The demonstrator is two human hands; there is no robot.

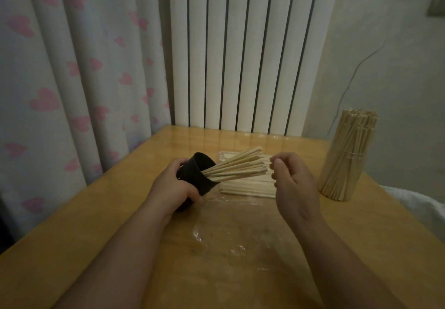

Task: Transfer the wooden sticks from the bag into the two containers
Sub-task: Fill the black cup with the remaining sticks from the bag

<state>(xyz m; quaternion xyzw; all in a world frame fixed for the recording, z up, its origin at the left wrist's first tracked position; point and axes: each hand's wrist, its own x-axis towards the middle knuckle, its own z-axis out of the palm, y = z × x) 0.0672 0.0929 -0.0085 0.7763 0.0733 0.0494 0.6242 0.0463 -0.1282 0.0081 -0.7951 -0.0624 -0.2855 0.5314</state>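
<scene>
My left hand (172, 187) grips a dark cup (196, 176), tilted so its mouth faces right. Several wooden sticks (237, 166) poke out of the cup toward the right. My right hand (292, 183) hovers just past the stick tips, fingers loosely curled, holding nothing that I can see. A flat pile of sticks (248, 187) lies on the table behind and under the cup's sticks, on a clear plastic bag (231, 231). At the right stands a clear container (346, 162) packed full of upright sticks.
The wooden table (134, 248) sits in a corner, with a heart-patterned curtain (60, 80) on the left and a white radiator (240, 51) behind. A white cloth (419, 202) lies past the table's right edge.
</scene>
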